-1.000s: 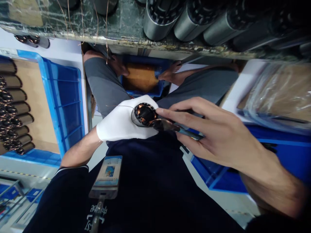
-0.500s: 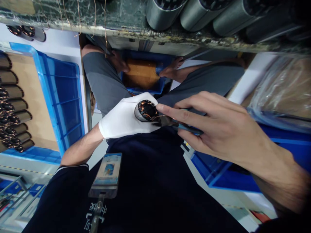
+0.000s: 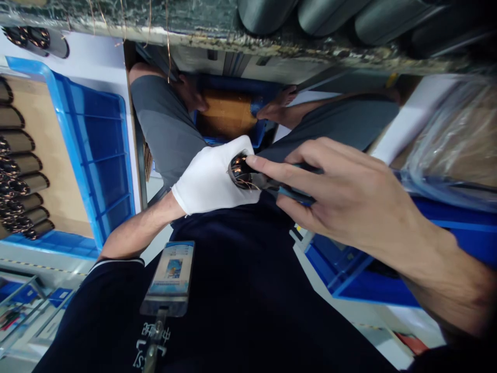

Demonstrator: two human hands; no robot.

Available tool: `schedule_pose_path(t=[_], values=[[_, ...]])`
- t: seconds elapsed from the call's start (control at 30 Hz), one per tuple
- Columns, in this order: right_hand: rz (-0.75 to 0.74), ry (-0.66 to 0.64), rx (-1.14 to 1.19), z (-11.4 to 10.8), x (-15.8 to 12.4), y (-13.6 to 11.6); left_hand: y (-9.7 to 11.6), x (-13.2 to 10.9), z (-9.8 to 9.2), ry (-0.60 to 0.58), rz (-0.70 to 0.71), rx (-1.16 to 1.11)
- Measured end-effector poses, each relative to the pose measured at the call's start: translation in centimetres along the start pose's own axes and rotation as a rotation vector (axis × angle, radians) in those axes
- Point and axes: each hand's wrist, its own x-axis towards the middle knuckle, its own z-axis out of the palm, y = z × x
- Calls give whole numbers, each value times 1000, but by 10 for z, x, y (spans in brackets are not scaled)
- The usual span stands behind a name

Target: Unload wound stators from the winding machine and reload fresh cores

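Note:
My left hand (image 3: pixel 215 178), in a white glove, is wrapped round a motor stator (image 3: pixel 237 176), a dark metal cylinder with copper windings at its open end. That end is tilted toward my right hand (image 3: pixel 341 191), which is bare and closed on a pair of pliers (image 3: pixel 297 194) with dark handles. The plier jaws lie at the stator's rim, close to thin copper wire ends; whether they pinch a wire I cannot tell. My right index fingertip reaches the stator's upper rim. Most of the stator's body is hidden inside the glove.
On the left, a blue tray (image 3: pixel 95 150) holds several stators (image 3: pixel 29 184) on cardboard. A worn bench edge (image 3: pixel 202 39) crosses the top, with metal cylinders (image 3: pixel 267 13) on it and loose copper wires (image 3: pixel 168 46) hanging down. Clear plastic wrap (image 3: pixel 458 140) and a blue crate (image 3: pixel 349 269) are at right.
My left hand has moved slightly right and up with the stator, whose open end has turned more toward the pliers. My right hand stays close to it, gripping the pliers.

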Motion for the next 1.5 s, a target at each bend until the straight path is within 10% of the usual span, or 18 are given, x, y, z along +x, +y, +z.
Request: schedule_pose_path(t=[0.5, 1.0, 1.5], values=[[75, -28, 446, -4, 8, 21, 1, 18, 6, -109, -47, -221], [84, -63, 226, -3, 9, 25, -2, 19, 20, -50, -28, -95], [206, 24, 549, 31, 31, 44, -23, 32, 59, -143, -465, -1231]])
